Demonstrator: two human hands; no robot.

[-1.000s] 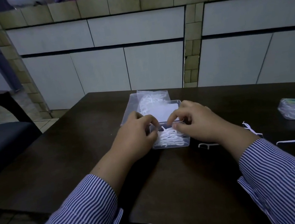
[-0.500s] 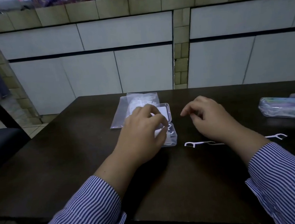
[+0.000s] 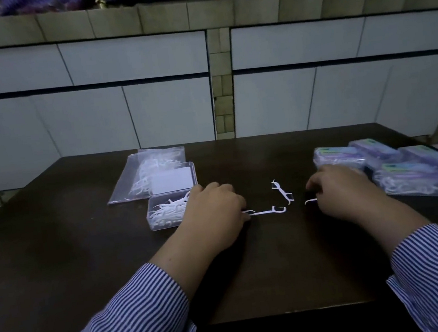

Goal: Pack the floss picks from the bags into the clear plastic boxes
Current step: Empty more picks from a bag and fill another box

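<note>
On the dark wooden table (image 3: 58, 252), farthest left, we saw a clear plastic bag (image 3: 142, 174) lying flat with white floss picks inside. Just beside it, nearer us, sat an open clear plastic box (image 3: 163, 213), its lid (image 3: 173, 180) folded back over the bag's edge and a heap of white floss picks (image 3: 167, 212) in its tray. Our left hand (image 3: 212, 215), in a blue-and-white striped sleeve (image 3: 126, 321), rested against the box's right side, fingers curled and touching the end of a loose white floss pick (image 3: 268, 211) on the table; we could not tell whether it pinched it. Another loose pick (image 3: 282, 191) lay near, between the hands. Our right hand (image 3: 344, 195) was curled knuckles-up over a third pick (image 3: 310, 201), its grip hidden. Farthest right stood several filled clear boxes with purple and green labels (image 3: 404, 169), close together.
</note>
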